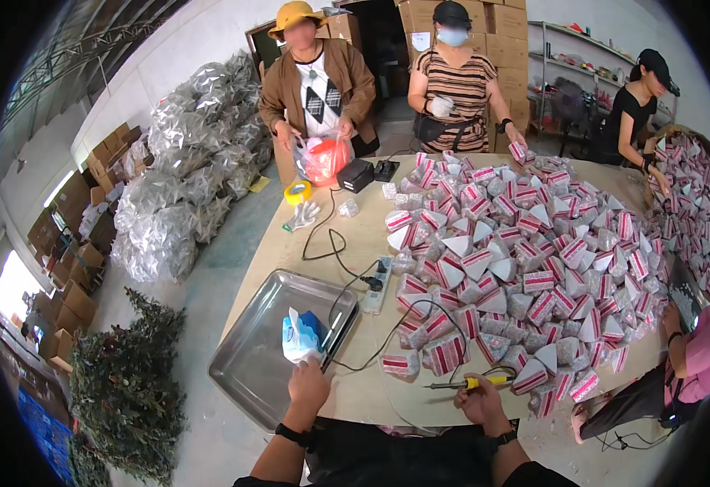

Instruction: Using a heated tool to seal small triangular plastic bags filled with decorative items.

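Observation:
My right hand (pixel 482 402) grips a soldering iron (pixel 485 381) with a yellow handle, its thin metal tip pointing left above the table's near edge. A black cord runs up from the iron. Over the near right side of a shallow metal tray (pixel 245 365), my left hand (pixel 309 388) has its fingers curled at the lower edge of a blue and white tissue pack (pixel 300 337). A white tissue sticks out of the pack's top. The left fingertips are partly hidden.
Many wrapped wedge-shaped pieces (pixel 533 276) with pink and white stripes are heaped on the table's right. A power strip (pixel 377 284) with cords lies mid-table; yellow tape (pixel 297 191) and a glove (pixel 302 216) sit farther left. Several people stand around, one holding a red bag (pixel 327 160).

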Tool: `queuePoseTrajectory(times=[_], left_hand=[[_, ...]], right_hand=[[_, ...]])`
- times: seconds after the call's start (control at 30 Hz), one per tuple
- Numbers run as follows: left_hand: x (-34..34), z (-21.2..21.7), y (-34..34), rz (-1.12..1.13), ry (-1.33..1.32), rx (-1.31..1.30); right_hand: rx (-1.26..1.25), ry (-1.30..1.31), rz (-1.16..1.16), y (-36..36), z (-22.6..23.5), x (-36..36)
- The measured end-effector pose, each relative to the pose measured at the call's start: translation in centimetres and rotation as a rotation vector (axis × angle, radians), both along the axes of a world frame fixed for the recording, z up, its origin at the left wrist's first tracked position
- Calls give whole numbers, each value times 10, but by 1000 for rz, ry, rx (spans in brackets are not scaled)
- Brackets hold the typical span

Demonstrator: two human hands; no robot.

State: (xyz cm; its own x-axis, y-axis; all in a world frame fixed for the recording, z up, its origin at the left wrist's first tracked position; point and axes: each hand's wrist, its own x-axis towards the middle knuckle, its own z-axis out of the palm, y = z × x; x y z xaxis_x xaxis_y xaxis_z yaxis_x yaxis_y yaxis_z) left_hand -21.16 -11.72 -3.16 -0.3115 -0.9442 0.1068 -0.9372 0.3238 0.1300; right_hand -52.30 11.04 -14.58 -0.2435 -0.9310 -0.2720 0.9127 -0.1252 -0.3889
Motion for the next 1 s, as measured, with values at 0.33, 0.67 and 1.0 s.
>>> queuePoseTrajectory(times=[0.33, 0.67, 1.0], left_hand=[[9, 10, -38, 15, -89, 173], [57, 49, -45, -81, -87, -113], [90, 130, -64, -204, -127, -433]], right_hand=[[-17, 1, 42, 4, -9, 0], [-20, -21, 16, -2, -12, -5], [7, 21, 61, -3, -19, 2]])
